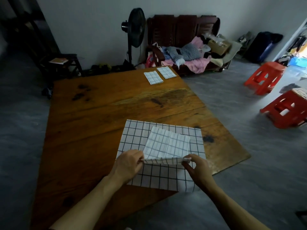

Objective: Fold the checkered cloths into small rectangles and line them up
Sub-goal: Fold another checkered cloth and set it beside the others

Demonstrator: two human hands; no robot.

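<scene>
step: folding third cloth | left hand and right hand pinch folded cloth at near corners | handling: light, limp; grip corners, keep edge taut

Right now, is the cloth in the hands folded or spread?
Folded: the held cloth is doubled along its near edge, pinched by the left hand and right hand above a spread cloth.
</scene>
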